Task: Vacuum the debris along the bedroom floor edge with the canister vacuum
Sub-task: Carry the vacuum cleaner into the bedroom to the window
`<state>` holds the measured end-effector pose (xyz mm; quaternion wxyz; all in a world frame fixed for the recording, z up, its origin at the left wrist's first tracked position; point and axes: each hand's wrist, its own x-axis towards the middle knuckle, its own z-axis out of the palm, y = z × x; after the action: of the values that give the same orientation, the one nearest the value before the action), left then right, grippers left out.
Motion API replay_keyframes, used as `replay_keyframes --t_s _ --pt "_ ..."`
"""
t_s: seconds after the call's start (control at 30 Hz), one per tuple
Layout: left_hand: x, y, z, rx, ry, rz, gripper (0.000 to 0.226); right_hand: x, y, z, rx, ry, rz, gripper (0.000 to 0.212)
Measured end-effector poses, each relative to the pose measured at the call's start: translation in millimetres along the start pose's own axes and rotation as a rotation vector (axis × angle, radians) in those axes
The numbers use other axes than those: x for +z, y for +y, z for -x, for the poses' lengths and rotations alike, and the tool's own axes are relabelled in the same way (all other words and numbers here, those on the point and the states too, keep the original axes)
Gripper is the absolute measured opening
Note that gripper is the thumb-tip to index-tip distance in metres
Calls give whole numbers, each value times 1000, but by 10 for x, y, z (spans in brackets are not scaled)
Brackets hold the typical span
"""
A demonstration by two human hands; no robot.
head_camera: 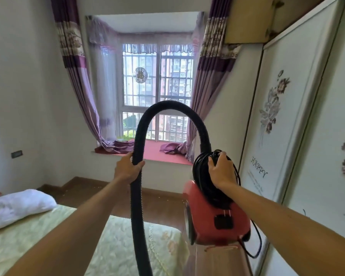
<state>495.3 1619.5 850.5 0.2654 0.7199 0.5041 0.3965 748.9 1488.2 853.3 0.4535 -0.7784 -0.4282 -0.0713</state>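
A red canister vacuum (217, 214) hangs in the air at the right, above the bed's foot. My right hand (220, 169) grips its top, where a coiled black cord (199, 166) is wrapped. A black ribbed hose (167, 105) arches up from the canister and drops down on the left, out of the frame's bottom. My left hand (127, 169) is closed around the hose's left leg. Small pale specks of debris (97, 187) lie on the brown wooden floor (159, 202) below the window wall.
A bed (48, 242) with a pale green cover and a white pillow (18, 204) fills the lower left. A white wardrobe (283, 136) with flower prints lines the right. A red window seat (163, 154) with purple curtains (78, 86) stands ahead.
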Motion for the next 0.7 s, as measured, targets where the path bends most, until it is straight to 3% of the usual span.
replay_keyframes --t_s 0.47,0.7 --pt "1373 378 -1104 91 -95 -7 49 201 1052 -1154 131 111 57 33" --pt "2108 584 -1894 76 -112 -78 43 559 1628 -2069 157 76 22 34"
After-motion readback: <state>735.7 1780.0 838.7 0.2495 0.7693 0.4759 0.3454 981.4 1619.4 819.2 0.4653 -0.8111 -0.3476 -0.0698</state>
